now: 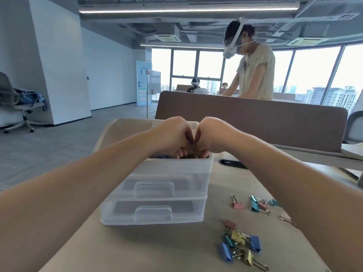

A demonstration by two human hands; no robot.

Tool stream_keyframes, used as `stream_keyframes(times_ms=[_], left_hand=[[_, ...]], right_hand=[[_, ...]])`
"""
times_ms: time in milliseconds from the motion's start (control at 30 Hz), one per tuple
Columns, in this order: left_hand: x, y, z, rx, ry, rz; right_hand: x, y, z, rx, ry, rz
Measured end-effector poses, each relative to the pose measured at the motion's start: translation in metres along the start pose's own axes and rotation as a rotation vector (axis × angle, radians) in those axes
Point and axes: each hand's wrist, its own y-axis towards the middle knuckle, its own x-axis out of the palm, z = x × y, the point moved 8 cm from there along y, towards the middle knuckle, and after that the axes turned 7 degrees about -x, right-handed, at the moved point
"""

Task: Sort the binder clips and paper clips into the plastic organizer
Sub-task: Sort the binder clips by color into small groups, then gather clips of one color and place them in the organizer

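A translucent plastic organizer (pixel 157 193) with two closed front drawers stands on the beige table. My left hand (pixel 172 136) and my right hand (pixel 214 136) are pressed together over its open top tray. Their fingers curl down into a heap of metallic paper clips (pixel 189 157). Something blue (pixel 161 156) shows in the tray under my left hand. To the right of the organizer lie a pile of coloured binder clips (pixel 241 246), a pink binder clip (pixel 237 204), a few teal and pink binder clips (pixel 257 205) and one loose paper clip (pixel 285 218) beside my right forearm.
A brown divider panel (pixel 255 122) runs along the table's far side, and a person (pixel 255 71) wearing a headset stands behind it. A dark cable slot (pixel 233 163) sits in the tabletop behind the organizer. The table's left edge drops to the floor, where an office chair (pixel 15 107) stands.
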Motion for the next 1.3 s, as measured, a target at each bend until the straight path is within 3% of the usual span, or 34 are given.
stream_keyframes(times_ms=[167, 467, 700, 967, 1300], left_hand=[[-0.003, -0.002, 0.0, 0.018, 0.002, 0.003], [-0.007, -0.013, 0.004, 0.044, 0.046, 0.083], [-0.001, -0.045, 0.045, 0.241, 0.064, 0.265], [0.116, -0.073, 0.117, 0.355, 0.095, 0.023], [0.286, -0.086, 0.168, 0.378, 0.269, -0.344]], right_hand=[[0.0, -0.002, -0.003, -0.012, -0.018, -0.036], [-0.005, -0.012, -0.008, -0.11, -0.118, 0.125], [-0.014, -0.056, 0.025, -0.116, 0.033, 0.229], [0.022, -0.157, 0.118, 0.073, -0.003, 0.056], [0.083, -0.275, 0.237, 0.355, 0.085, -0.152]])
